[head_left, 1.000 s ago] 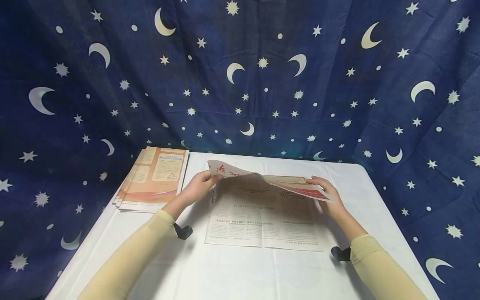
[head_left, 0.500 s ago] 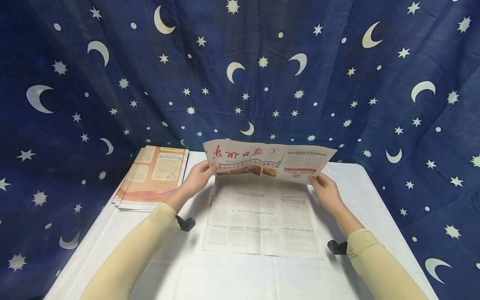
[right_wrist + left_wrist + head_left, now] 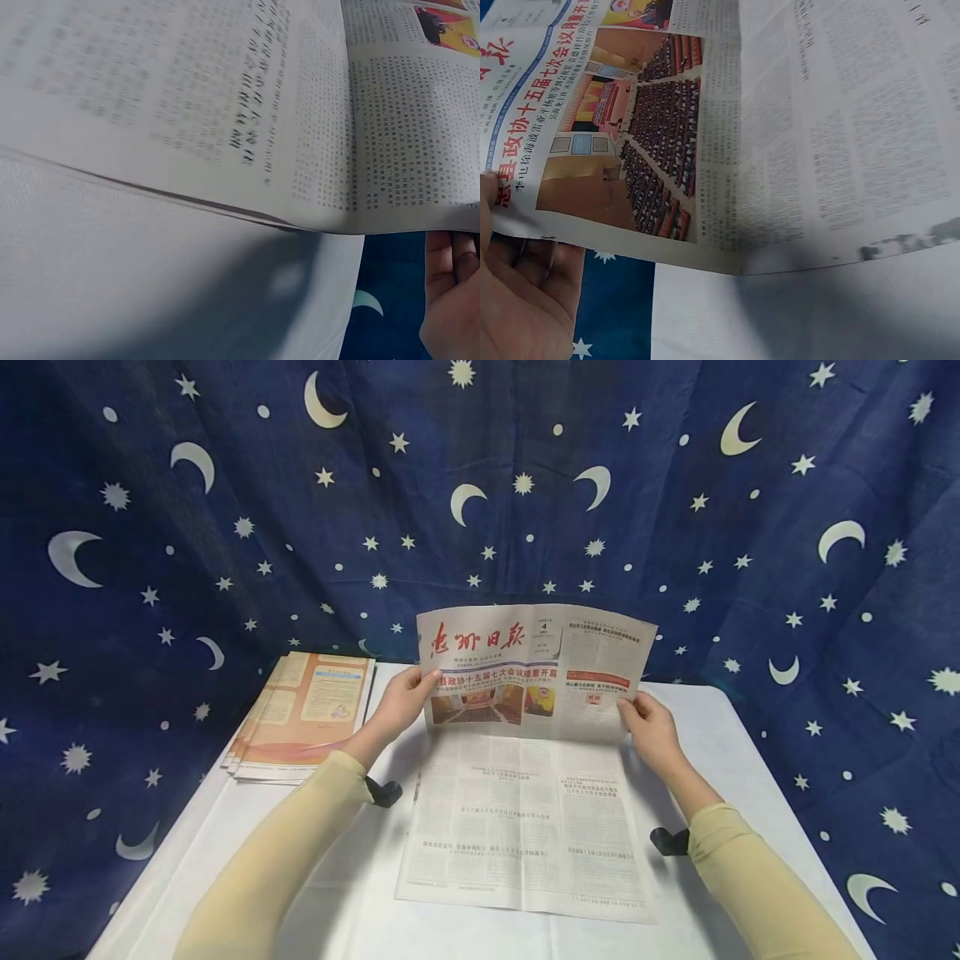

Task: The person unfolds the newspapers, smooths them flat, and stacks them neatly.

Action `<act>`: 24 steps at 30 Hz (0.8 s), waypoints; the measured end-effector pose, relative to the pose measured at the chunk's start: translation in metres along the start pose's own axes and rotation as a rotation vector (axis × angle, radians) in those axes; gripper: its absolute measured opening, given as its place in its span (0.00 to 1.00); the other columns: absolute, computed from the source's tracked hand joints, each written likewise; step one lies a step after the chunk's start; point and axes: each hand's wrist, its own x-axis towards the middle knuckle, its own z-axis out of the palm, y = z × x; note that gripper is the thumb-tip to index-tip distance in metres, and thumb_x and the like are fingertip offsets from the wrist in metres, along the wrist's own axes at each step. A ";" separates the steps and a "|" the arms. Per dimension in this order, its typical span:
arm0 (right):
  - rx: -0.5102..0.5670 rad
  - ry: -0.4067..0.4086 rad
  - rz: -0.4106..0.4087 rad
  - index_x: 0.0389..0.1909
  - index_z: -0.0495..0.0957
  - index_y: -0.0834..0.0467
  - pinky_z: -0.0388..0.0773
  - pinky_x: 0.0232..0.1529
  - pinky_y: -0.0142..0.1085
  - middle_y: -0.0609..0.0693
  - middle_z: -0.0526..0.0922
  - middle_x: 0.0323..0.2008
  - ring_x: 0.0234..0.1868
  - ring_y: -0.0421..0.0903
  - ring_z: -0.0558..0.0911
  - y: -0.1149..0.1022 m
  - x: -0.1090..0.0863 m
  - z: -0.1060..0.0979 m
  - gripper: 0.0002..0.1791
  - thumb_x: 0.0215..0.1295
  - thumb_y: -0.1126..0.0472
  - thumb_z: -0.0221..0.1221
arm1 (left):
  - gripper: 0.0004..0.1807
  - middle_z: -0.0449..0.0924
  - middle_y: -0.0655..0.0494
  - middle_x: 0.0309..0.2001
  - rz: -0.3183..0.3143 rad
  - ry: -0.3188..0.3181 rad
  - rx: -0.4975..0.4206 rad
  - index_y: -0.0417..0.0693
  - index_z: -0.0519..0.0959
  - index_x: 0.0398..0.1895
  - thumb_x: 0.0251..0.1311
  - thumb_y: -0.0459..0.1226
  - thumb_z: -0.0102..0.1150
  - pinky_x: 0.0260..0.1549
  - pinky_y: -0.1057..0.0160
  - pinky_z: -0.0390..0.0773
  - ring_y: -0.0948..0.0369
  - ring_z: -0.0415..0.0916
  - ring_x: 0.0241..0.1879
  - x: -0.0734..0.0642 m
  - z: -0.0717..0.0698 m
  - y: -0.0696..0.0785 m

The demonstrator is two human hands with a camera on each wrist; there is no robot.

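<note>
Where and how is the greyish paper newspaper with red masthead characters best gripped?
The newspaper is probably best pinched at both side edges of its raised upper part, one hand from each side, as the bare left hand and bare right hand do now. It is thin, wide and bent across its width, so a one-sided grip might let the far edge sag.

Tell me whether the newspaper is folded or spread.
The newspaper is spread open, but not flat: left hand and right hand hold its upper part up; the lower part extends over the white table.
</note>
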 end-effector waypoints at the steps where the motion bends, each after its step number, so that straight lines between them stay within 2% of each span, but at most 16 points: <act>1: -0.002 0.004 0.007 0.64 0.76 0.60 0.76 0.38 0.32 0.61 0.83 0.51 0.42 0.50 0.78 -0.001 0.000 0.000 0.27 0.80 0.43 0.50 | 0.29 0.84 0.50 0.55 0.003 0.003 0.003 0.46 0.79 0.62 0.75 0.58 0.51 0.57 0.49 0.76 0.55 0.79 0.54 0.001 0.001 0.001; 4: -0.006 0.007 0.024 0.64 0.76 0.61 0.76 0.38 0.33 0.61 0.83 0.50 0.42 0.49 0.77 -0.002 0.002 -0.001 0.27 0.80 0.43 0.50 | 0.26 0.85 0.50 0.50 0.014 0.028 0.009 0.45 0.80 0.57 0.75 0.57 0.51 0.48 0.51 0.77 0.55 0.79 0.47 0.005 0.003 0.002; 6: -0.001 0.006 0.034 0.63 0.76 0.62 0.76 0.39 0.33 0.61 0.82 0.49 0.43 0.49 0.77 -0.002 0.004 0.000 0.27 0.80 0.44 0.50 | 0.25 0.85 0.50 0.49 0.017 0.036 0.000 0.45 0.80 0.57 0.76 0.55 0.51 0.45 0.52 0.77 0.54 0.79 0.45 0.008 0.005 0.002; 14: 0.024 -0.020 0.089 0.66 0.75 0.64 0.76 0.38 0.28 0.62 0.81 0.51 0.44 0.49 0.77 0.006 0.012 0.003 0.27 0.80 0.48 0.51 | 0.24 0.82 0.48 0.55 -0.025 0.015 -0.020 0.45 0.74 0.67 0.77 0.49 0.53 0.57 0.50 0.77 0.54 0.78 0.54 0.010 0.016 -0.007; 18: 0.024 -0.023 0.123 0.68 0.73 0.66 0.77 0.45 0.34 0.63 0.80 0.55 0.49 0.52 0.77 0.008 0.015 0.004 0.28 0.81 0.49 0.51 | 0.27 0.82 0.43 0.53 -0.018 -0.005 0.038 0.45 0.67 0.74 0.76 0.41 0.54 0.51 0.50 0.78 0.51 0.78 0.52 0.007 0.020 -0.017; 21: 0.022 -0.024 0.145 0.69 0.72 0.66 0.77 0.51 0.40 0.64 0.79 0.58 0.54 0.54 0.77 0.010 0.017 0.006 0.28 0.81 0.50 0.50 | 0.34 0.82 0.41 0.50 -0.025 -0.013 0.111 0.46 0.58 0.80 0.74 0.38 0.57 0.44 0.53 0.78 0.51 0.79 0.47 0.006 0.022 -0.026; 24: 0.005 -0.026 0.146 0.68 0.73 0.67 0.77 0.52 0.42 0.64 0.79 0.59 0.54 0.55 0.77 0.012 0.020 0.008 0.27 0.81 0.50 0.50 | 0.42 0.79 0.42 0.47 -0.036 -0.019 0.202 0.48 0.49 0.83 0.72 0.36 0.58 0.38 0.56 0.78 0.53 0.77 0.42 0.005 0.024 -0.034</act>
